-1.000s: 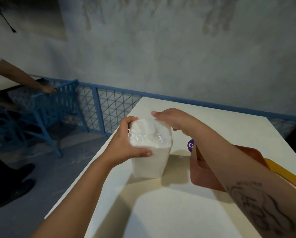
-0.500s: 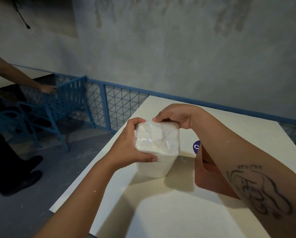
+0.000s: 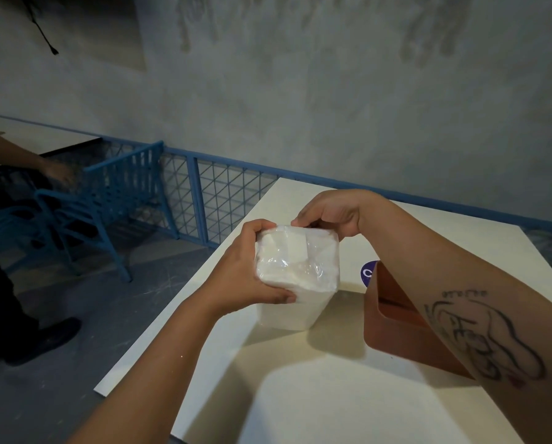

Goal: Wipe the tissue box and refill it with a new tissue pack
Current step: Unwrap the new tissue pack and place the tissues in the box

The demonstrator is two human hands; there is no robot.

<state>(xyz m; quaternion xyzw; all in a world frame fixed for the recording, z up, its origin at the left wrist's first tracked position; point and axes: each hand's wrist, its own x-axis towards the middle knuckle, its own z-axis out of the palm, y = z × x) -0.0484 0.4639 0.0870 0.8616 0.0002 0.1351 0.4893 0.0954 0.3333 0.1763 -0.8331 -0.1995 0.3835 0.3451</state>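
Above the cream bench (image 3: 300, 398), the left hand (image 3: 252, 277) grips the white plastic-wrapped tissue pack's (image 3: 297, 257) near side, the right hand (image 3: 330, 216) its far edge.

Tissue pack (image 3: 297, 257) was white under clear glossy wrap; tissue box (image 3: 292, 317) plain white. Bench (image 3: 300, 405) was cream. Adjacent container (image 3: 396, 328) was terracotta-brown. Round sticker (image 3: 368, 273) was purple, white-marked. Railing (image 3: 223, 190) was blue, diamond-latticed. Wall (image 3: 332, 107) was mottled grey.
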